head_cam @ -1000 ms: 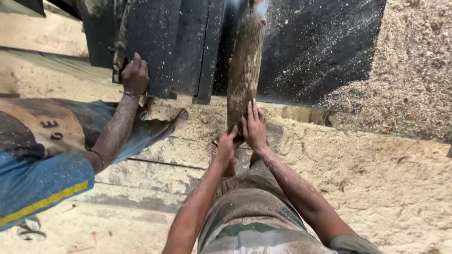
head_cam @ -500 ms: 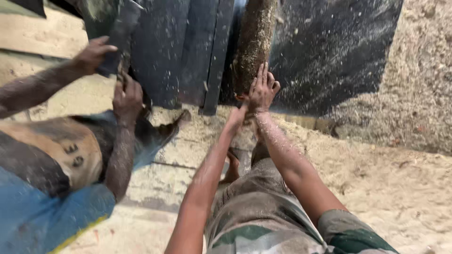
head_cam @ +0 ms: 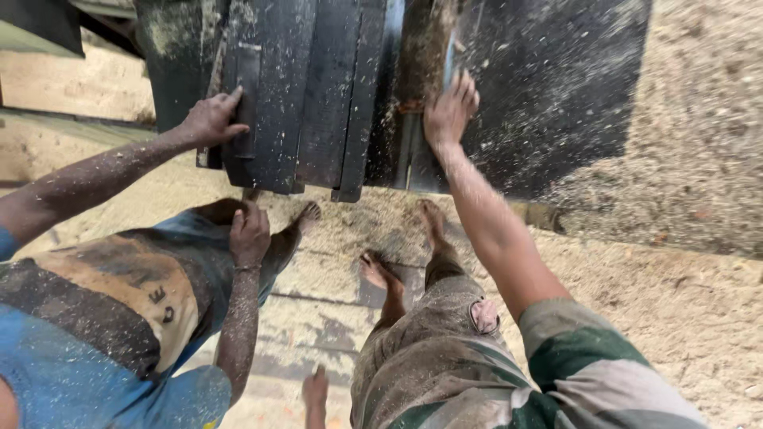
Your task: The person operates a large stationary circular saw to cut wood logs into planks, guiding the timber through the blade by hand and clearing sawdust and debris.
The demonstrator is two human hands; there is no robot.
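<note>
My right hand presses flat, fingers spread, against the near end of a brown log that lies on a black machine bed. Sawdust sprays around the hand. My left hand hangs low beside my leg and holds nothing. My bare feet stand on the sawdust-covered floor just before the machine.
A co-worker in blue and brown clothes stands at the left, with one hand on a black sliding plate and the other hand at the thigh. Heaps of sawdust lie on the right. Pale planks run underfoot.
My left hand has left the log and dropped to my side. My right hand has gone farther forward with the log. The co-worker's hand has settled on the black plate.
</note>
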